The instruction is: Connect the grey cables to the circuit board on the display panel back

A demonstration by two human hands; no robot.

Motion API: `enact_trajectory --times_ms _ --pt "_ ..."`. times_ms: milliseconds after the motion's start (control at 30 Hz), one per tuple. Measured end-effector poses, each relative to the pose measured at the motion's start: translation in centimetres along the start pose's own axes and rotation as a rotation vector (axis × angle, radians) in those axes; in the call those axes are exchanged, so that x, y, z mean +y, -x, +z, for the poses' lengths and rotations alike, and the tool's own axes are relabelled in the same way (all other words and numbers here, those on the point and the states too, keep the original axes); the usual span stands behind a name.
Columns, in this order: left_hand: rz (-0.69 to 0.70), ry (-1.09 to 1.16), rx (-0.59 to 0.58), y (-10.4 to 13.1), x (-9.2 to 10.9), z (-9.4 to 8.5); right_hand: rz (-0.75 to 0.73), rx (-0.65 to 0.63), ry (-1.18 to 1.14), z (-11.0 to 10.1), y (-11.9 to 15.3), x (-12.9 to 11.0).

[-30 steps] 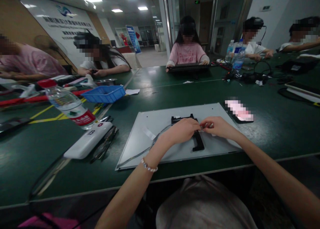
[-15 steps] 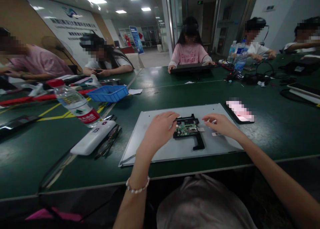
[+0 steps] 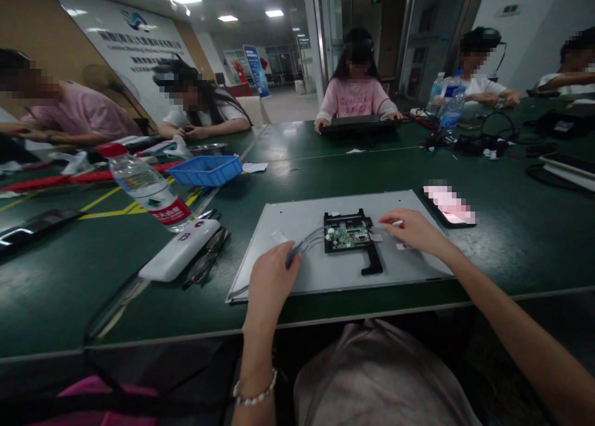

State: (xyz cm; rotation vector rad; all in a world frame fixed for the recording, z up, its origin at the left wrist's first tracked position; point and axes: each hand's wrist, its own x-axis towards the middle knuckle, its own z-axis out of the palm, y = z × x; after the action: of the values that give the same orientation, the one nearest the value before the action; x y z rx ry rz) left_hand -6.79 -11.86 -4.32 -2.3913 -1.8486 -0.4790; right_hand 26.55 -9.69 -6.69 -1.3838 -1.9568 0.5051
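A pale flat panel [image 3: 288, 218] lies on the green table, bearing a black bracket [image 3: 373, 258] with a green circuit board [image 3: 346, 237]. My left hand [image 3: 272, 277] is over the panel's left part, its fingers closed on a grey cable [image 3: 297, 250] whose strands run to the board's left side. To the right of the board, my right hand [image 3: 411, 229] hovers over the panel, pinching a small white object [image 3: 397, 223] too small to name. A little label [image 3: 403, 246] lies beneath that hand.
Left of the panel are a white power bank [image 3: 179, 251], glasses [image 3: 207, 258], a water bottle [image 3: 153, 193] and a blue basket [image 3: 207, 170]. A phone [image 3: 450, 204] lies to the right. Several people sit around the table.
My left hand has moved left and toward me, off the bracket, and the grey cable now shows in it. My right hand has barely moved. The view has shifted slightly.
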Motion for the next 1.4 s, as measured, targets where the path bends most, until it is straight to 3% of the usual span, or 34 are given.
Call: enact_trajectory --times_ms 200,433,633,767,1000,1267,1400 --pt "-0.107 -0.017 -0.017 0.0 0.4 -0.4 -0.004 -0.034 0.036 0.0 0.0 0.0" --pt "-0.089 0.080 0.052 -0.5 -0.6 -0.1 -0.006 -0.012 0.039 -0.3 -0.1 0.2" --pt "-0.116 -0.041 0.065 -0.4 -0.4 -1.0 -0.056 0.090 0.072 -0.5 0.8 -3.1" --pt "-0.053 -0.138 0.117 0.7 1.4 -1.8 -0.123 0.107 0.051 1.1 1.7 -7.1" --pt "0.075 -0.121 0.049 1.9 4.1 -0.9 -0.242 0.070 0.072 5.5 1.4 -11.5" --pt "0.005 -0.001 0.201 1.4 2.8 -1.1 -0.313 0.018 0.198 8.9 0.5 -13.7" --pt "0.042 0.032 0.171 0.9 1.6 -0.3 -0.426 -0.041 0.291 10.2 0.5 -14.5"
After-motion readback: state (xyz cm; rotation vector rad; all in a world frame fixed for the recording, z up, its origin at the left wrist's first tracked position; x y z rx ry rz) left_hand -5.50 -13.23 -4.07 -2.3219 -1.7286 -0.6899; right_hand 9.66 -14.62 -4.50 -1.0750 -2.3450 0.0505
